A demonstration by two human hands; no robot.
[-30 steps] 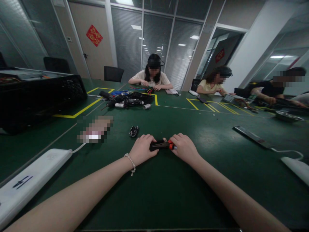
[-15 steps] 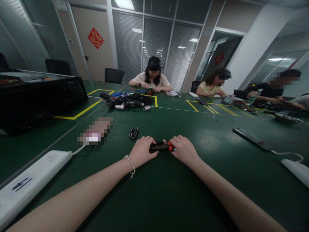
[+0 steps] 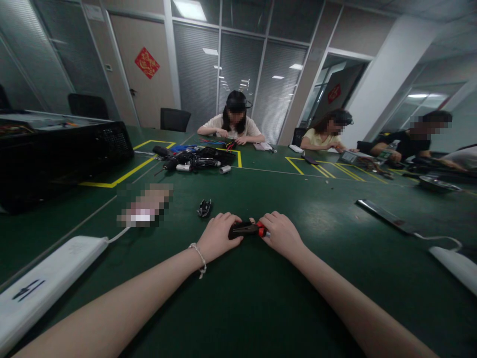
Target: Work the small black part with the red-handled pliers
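Observation:
My right hand [image 3: 283, 232] is closed around the red handles of a pair of pliers [image 3: 252, 228], whose dark jaws point left. The fingers of my left hand [image 3: 220, 236] are closed on a small black part [image 3: 234, 229] at the jaw end. Jaws and part overlap, so I cannot tell how firmly the pliers bite. A small pale bit [image 3: 252, 220] shows just behind the pliers, too small to name. Both hands rest low over the green table [image 3: 238, 293]. Beyond my left hand lies a crumpled-looking black and silver piece [image 3: 204, 208].
To the left are a white power strip [image 3: 55, 278], a blurred-out flat item [image 3: 147, 204] and a black computer case [image 3: 63, 159]. A heap of cables [image 3: 197, 158] lies ahead. At right, a phone [image 3: 385, 216] is wired to a white block [image 3: 454, 268]. Several people sit across the table.
The view has shifted slightly. Both hands keep nearly the same pose, with the pliers and black part still between them.

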